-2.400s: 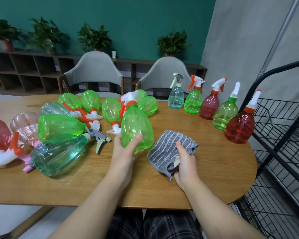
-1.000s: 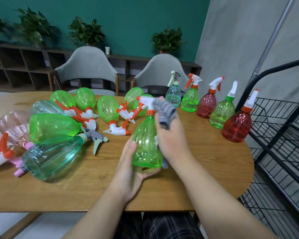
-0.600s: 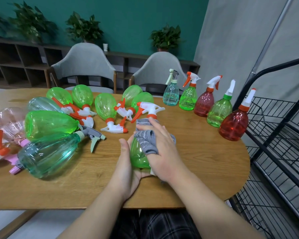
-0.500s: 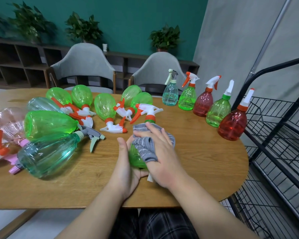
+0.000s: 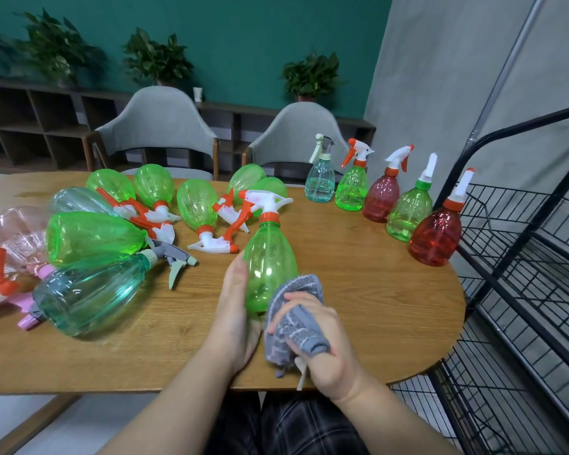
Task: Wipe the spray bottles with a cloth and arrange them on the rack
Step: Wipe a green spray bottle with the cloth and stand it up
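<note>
A wooden desk [image 5: 358, 290] stands before a teal wall. The left hand [image 5: 235, 310] has its grip clamped on a green spray bottle [image 5: 270, 267], upright near the front edge; its base is hidden behind the grey cloth [image 5: 293, 320], bunched in the right hand [image 5: 322, 339]. Five bottles [image 5: 414, 208] stand beside the black wire rack [image 5: 523, 257], cut off at the right. Other bottles [image 5: 92, 238] lie at the left. No legible labels.

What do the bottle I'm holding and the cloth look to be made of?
Green bottle: likely thin glossy plastic, see-through with bright highlights.
Cloth: soft grey fabric with pale stripes, perhaps microfibre; it bunches and folds in the right hand.
</note>
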### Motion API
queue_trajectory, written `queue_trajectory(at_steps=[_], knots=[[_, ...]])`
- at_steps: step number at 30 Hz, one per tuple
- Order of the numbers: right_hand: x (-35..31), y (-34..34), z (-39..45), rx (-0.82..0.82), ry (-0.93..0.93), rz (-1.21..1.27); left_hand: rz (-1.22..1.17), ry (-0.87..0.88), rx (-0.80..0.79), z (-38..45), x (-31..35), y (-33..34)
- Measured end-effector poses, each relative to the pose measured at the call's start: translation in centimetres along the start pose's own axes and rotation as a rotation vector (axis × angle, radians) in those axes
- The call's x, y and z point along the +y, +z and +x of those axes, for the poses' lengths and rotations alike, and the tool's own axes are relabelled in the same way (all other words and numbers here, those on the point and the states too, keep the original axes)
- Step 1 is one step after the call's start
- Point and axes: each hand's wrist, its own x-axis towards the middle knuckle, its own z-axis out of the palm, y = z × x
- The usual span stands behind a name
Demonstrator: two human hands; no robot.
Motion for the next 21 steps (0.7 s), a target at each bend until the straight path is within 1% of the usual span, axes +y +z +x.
queue_trajectory(at_steps=[1,3,4,5,6,7,8,9,10,12,15,18,20,21], knots=[[-0.6,-0.2,0.0,0.112,0.103,0.149,-0.005,0.004,0.021,0.1,-0.1,0.0],[-1.8,-0.8,0.9,0.454,0.381,0.562,-0.004,0.029,0.021,0.2,-0.3,-0.3],[-2.1,-1.1,1.5,0.627,0.493,0.726,-0.001,0.024,0.015,0.2,-0.4,-0.4],[-2.2,-1.6,2.4,0.772,0.554,0.840,0.004,0.016,0.015,0.2,-0.4,-0.5],[-2.4,-2.2,3.3,0.876,0.577,0.929,-0.004,0.003,0.017,0.2,-0.4,-0.6],[-2.5,-2.7,4.4,0.940,0.582,1.005,-0.020,-0.014,0.020,0.1,-0.3,-0.5],[-2.8,-3.0,5.3,0.952,0.577,1.048,-0.032,-0.032,0.018,0.1,-0.2,-0.5],[-3.1,-3.2,6.0,0.940,0.579,1.038,-0.033,-0.043,0.013,0.1,-0.2,-0.6],[-3.3,-3.2,6.7,0.904,0.584,1.030,-0.026,-0.048,0.003,0.1,-0.1,-0.6],[-3.7,-2.9,7.9,0.810,0.605,0.940,-0.014,-0.058,-0.052,0.0,0.0,-0.5],[-3.0,-1.6,8.6,0.632,0.556,0.533,0.003,-0.066,-0.086,0.0,0.0,-0.2],[-2.1,0.0,7.7,0.336,0.362,0.140,0.021,-0.070,-0.082,-0.1,0.1,0.1],[-1.4,0.5,7.1,0.132,0.216,-0.185,0.042,-0.049,-0.092,0.0,0.0,0.1],[-0.9,0.5,7.0,0.082,0.180,-0.280,0.058,-0.042,-0.091,0.0,0.0,0.1]])
